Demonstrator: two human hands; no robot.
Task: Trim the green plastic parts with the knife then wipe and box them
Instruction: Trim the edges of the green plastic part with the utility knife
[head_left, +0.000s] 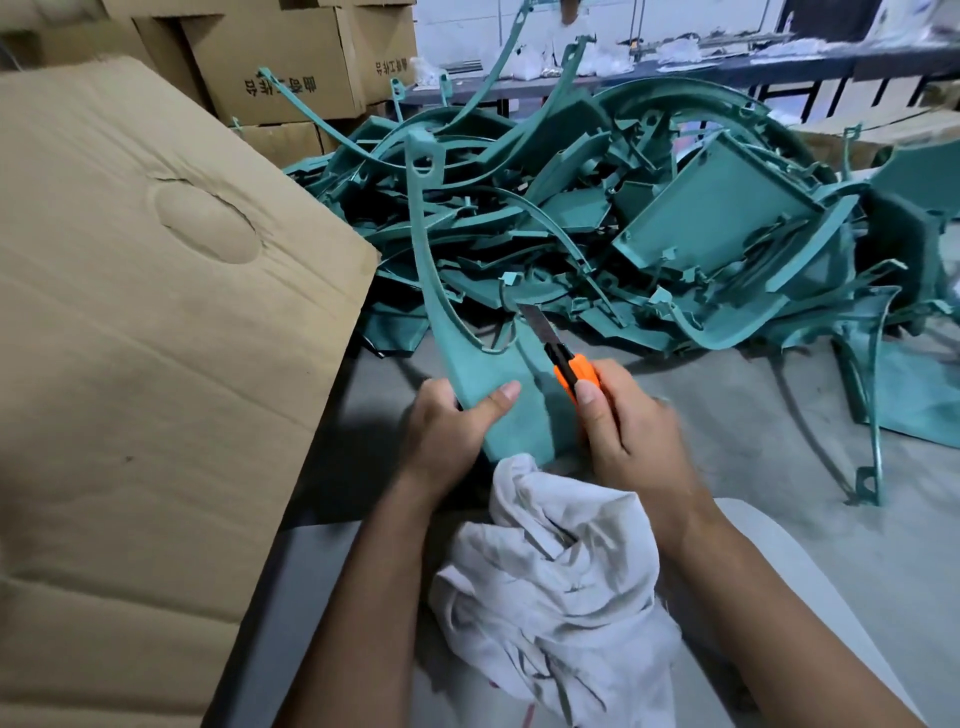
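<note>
Looking down from the head camera, I see my left hand gripping the wide lower end of a green plastic part — thumb laid across its face, the other fingers curled behind it. The part stands upright just in front of me, its broad base near my lap and its thin curved arm rising to a looped tip against the heap behind.

My right hand is wrapped round the orange handle of a knife, thumb pressed along the top of the handle. The blade is extended and points up and away, lying against the right edge of the part I hold — I cannot tell exactly where the tip meets the plastic.

A crumpled white cloth lies bunched between my forearms, just below the part's base and touching it or nearly so.

Beyond my hands a big pile of green parts covers the grey tabletop: curved strips, flat panels and clips tangled together. One thin looped piece stands apart on the right.

On my left a large brown cardboard flap with a pressed oval mark leans over the tabletop's edge. Stacked cardboard boxes with printed characters sit farther back on the left.
</note>
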